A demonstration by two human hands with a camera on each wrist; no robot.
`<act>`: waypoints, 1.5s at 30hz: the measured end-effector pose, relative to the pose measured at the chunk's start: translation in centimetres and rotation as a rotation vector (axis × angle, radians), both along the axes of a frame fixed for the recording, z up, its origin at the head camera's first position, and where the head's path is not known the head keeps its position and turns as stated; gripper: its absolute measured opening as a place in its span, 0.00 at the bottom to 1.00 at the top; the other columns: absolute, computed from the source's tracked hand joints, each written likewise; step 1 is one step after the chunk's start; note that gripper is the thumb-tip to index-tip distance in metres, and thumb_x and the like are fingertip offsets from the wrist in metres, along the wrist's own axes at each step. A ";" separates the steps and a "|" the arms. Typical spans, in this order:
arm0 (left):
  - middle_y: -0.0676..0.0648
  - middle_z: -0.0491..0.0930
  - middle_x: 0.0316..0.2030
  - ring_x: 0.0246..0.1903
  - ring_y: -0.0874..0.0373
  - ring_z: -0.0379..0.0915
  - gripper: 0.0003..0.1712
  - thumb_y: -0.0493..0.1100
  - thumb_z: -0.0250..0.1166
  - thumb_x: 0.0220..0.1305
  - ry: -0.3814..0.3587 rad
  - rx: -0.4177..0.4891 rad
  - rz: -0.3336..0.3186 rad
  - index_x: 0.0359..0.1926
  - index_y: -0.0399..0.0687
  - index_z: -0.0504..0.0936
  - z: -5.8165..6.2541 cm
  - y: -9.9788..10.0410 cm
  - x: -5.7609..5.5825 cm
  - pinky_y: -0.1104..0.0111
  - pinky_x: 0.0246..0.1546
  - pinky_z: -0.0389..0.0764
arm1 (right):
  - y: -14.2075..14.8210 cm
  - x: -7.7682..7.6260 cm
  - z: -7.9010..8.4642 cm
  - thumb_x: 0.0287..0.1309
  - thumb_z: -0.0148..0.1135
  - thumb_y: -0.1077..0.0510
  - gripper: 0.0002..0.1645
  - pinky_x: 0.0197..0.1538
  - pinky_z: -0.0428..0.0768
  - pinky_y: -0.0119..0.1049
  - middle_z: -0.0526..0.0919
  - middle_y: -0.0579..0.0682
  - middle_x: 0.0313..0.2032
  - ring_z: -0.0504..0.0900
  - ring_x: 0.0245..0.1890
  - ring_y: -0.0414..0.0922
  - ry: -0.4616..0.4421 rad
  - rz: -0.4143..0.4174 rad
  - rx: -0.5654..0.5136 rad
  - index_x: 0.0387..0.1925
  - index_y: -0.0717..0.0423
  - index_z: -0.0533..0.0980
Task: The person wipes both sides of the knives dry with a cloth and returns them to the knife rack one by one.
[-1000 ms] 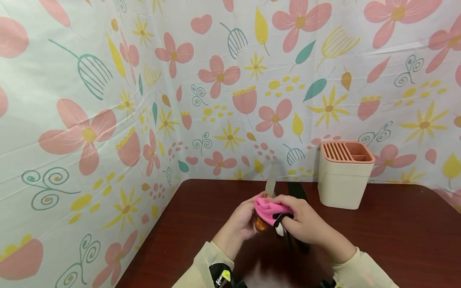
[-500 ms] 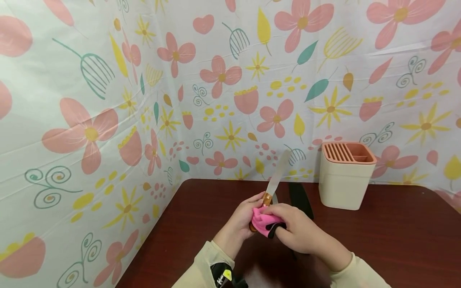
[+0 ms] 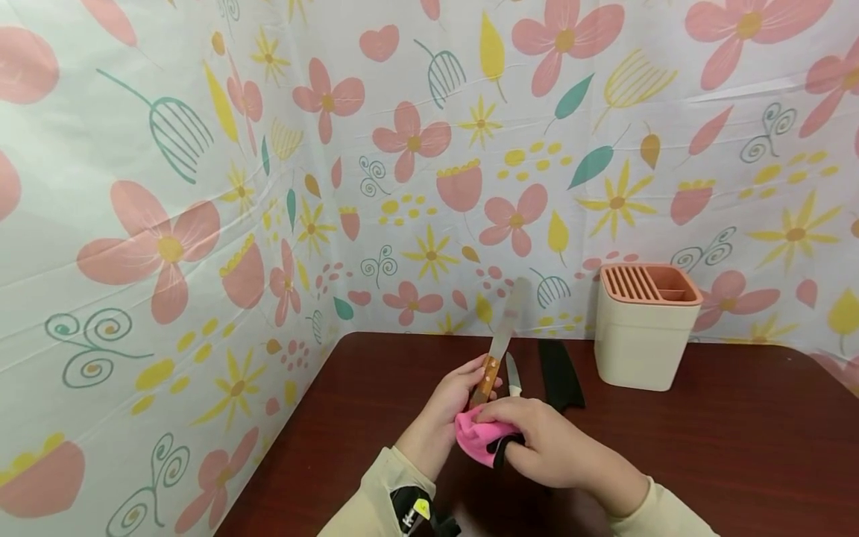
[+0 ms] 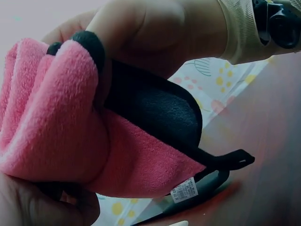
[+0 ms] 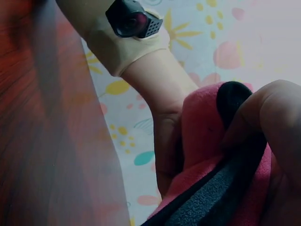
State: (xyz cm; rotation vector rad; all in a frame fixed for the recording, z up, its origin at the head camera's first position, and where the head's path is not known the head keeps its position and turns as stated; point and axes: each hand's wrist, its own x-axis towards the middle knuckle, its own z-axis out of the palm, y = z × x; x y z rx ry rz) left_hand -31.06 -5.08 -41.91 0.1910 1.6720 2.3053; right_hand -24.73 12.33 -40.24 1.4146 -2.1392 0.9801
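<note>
My left hand grips the brown wooden handle of a knife, whose long pale blade points up and away from me. In my right hand is a pink cloth with black trim, bunched around the lower end of that handle. The left wrist view shows the cloth's black underside and a small white tag; the cloth and hands hide the knife there. From the right wrist view, my right fingers pinch the cloth by its black edge, with the left hand behind it.
On the dark red table beyond my hands lies a small knife with a pale handle. Right of it is a black, blade-shaped thing. A cream holder with a slotted pink top stands at the back right, before the flowered cloth wall.
The cloth in my right hand has slid down the handle toward its lower end, baring more of the wood. The blade swung right, then slightly back left. The small knife shows more clearly.
</note>
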 end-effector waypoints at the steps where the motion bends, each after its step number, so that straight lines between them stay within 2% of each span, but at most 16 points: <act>1: 0.51 0.81 0.36 0.30 0.63 0.76 0.27 0.41 0.49 0.80 -0.003 0.002 -0.002 0.76 0.43 0.66 0.0 0.0 -0.1 0.77 0.34 0.79 | 0.0 0.0 0.0 0.45 0.61 0.74 0.34 0.50 0.81 0.26 0.87 0.38 0.47 0.83 0.45 0.33 -0.016 0.010 0.007 0.53 0.44 0.81; 6: 0.50 0.81 0.36 0.29 0.64 0.75 0.26 0.40 0.49 0.80 -0.007 0.012 0.006 0.75 0.43 0.68 -0.1 0.0 -0.4 0.76 0.30 0.79 | 0.0 -0.1 0.2 0.43 0.58 0.74 0.34 0.45 0.79 0.23 0.85 0.33 0.42 0.79 0.39 0.28 -0.089 0.091 0.058 0.51 0.41 0.81; 11: 0.49 0.84 0.37 0.30 0.62 0.76 0.23 0.44 0.52 0.80 -0.003 -0.003 0.034 0.71 0.47 0.74 -0.2 0.1 -0.5 0.74 0.26 0.77 | 0.4 0.1 1.4 0.45 0.56 0.75 0.34 0.42 0.81 0.24 0.86 0.34 0.40 0.80 0.38 0.27 -0.157 0.171 0.114 0.48 0.39 0.81; 15: 0.50 0.86 0.37 0.29 0.63 0.77 0.22 0.44 0.52 0.80 0.008 -0.026 0.059 0.68 0.46 0.77 -0.2 -0.1 -0.4 0.74 0.24 0.77 | 2.0 0.7 3.7 0.44 0.57 0.77 0.36 0.41 0.80 0.24 0.85 0.33 0.39 0.79 0.37 0.27 -0.138 0.163 0.149 0.48 0.38 0.81; 19: 0.51 0.86 0.38 0.28 0.64 0.76 0.21 0.44 0.52 0.80 -0.016 -0.017 0.071 0.67 0.48 0.79 -0.2 0.1 -0.5 0.74 0.21 0.75 | 5.5 1.6 5.9 0.41 0.57 0.79 0.39 0.37 0.77 0.23 0.82 0.31 0.36 0.77 0.33 0.27 -0.132 0.104 0.202 0.47 0.35 0.80; 23: 0.51 0.86 0.39 0.26 0.64 0.75 0.21 0.46 0.52 0.80 -0.049 -0.006 0.078 0.67 0.50 0.78 -0.2 0.1 -0.5 0.75 0.18 0.73 | 10.3 2.1 6.7 0.39 0.56 0.80 0.41 0.34 0.76 0.24 0.82 0.29 0.34 0.76 0.32 0.27 -0.183 -0.014 0.285 0.45 0.32 0.79; 25: 0.51 0.86 0.38 0.25 0.64 0.74 0.21 0.46 0.52 0.80 -0.050 -0.005 0.078 0.67 0.49 0.77 -0.1 0.0 -0.5 0.76 0.16 0.72 | 12.8 2.0 6.6 0.40 0.56 0.79 0.39 0.31 0.75 0.25 0.81 0.30 0.32 0.76 0.30 0.26 -0.245 -0.070 0.321 0.45 0.33 0.79; 31: 0.50 0.87 0.35 0.21 0.65 0.74 0.20 0.46 0.55 0.78 -0.019 0.003 0.092 0.62 0.41 0.76 0.0 -0.3 -0.5 0.77 0.13 0.71 | 19.8 1.0 4.5 0.51 0.58 0.75 0.29 0.24 0.73 0.28 0.78 0.30 0.26 0.75 0.22 0.27 -0.431 -0.238 0.433 0.49 0.42 0.79; 34: 0.49 0.87 0.34 0.21 0.64 0.75 0.18 0.43 0.56 0.74 -0.009 0.003 0.099 0.59 0.40 0.76 0.0 -0.4 -0.5 0.77 0.13 0.71 | 22.2 0.8 2.9 0.56 0.60 0.72 0.23 0.25 0.72 0.28 0.78 0.30 0.25 0.75 0.20 0.27 -0.433 -0.355 0.491 0.51 0.49 0.77; 37: 0.49 0.87 0.34 0.22 0.63 0.75 0.19 0.38 0.56 0.68 0.008 -0.010 0.115 0.58 0.39 0.76 0.1 -0.5 -0.6 0.76 0.13 0.71 | 23.8 0.8 1.2 0.56 0.66 0.67 0.23 0.27 0.71 0.29 0.79 0.32 0.28 0.72 0.24 0.26 -0.354 -0.520 0.577 0.53 0.53 0.77; 41: 0.47 0.87 0.36 0.24 0.62 0.76 0.23 0.35 0.55 0.61 0.028 -0.031 0.135 0.58 0.38 0.77 0.1 -0.6 -0.5 0.75 0.15 0.71 | 24.6 1.2 -1.1 0.53 0.67 0.64 0.22 0.29 0.71 0.35 0.80 0.38 0.31 0.69 0.26 0.32 -0.308 -0.729 0.696 0.52 0.53 0.78; 45: 0.43 0.88 0.41 0.25 0.63 0.76 0.26 0.32 0.53 0.60 0.034 -0.038 0.125 0.61 0.37 0.78 0.2 -0.7 -0.6 0.76 0.16 0.70 | 24.5 2.2 -3.3 0.52 0.63 0.69 0.18 0.27 0.73 0.41 0.80 0.42 0.27 0.72 0.24 0.38 -0.256 -0.817 0.724 0.44 0.50 0.77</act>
